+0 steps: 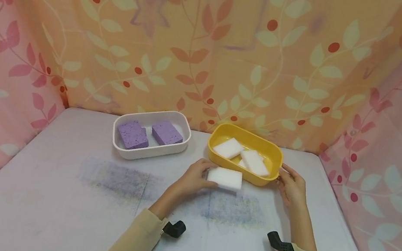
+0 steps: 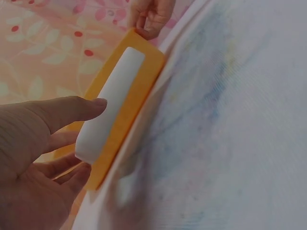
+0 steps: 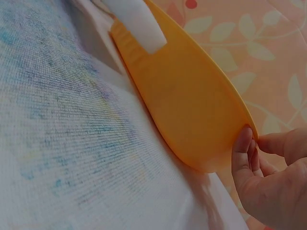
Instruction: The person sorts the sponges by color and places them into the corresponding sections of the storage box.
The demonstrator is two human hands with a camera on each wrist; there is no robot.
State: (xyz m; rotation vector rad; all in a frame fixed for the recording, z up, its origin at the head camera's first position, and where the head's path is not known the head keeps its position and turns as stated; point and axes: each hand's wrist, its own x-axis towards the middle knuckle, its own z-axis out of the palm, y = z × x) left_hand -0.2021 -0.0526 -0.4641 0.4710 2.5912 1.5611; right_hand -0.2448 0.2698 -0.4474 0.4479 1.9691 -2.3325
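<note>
My left hand (image 1: 194,178) pinches a white sponge (image 1: 225,178) between thumb and fingers, just in front of the yellow tray (image 1: 219,157). In the left wrist view the thumb lies on one face of that sponge (image 2: 112,105), with the fingers at its other side. At the tray's right end, my right hand (image 1: 292,186) grips the rim. The right wrist view shows its fingers and thumb (image 3: 242,143) around the edge of the yellow tray (image 3: 192,100). Several white sponges (image 1: 254,162) lie inside this tray, one partly hidden under another.
A white tray (image 1: 149,151) stands to the left with purple sponges (image 1: 167,133) in it. Blue-grey smudges (image 1: 121,181) mark the white tabletop (image 1: 52,216). Behind the trays hangs a leaf-patterned curtain (image 1: 212,57), with pink cloth on both sides.
</note>
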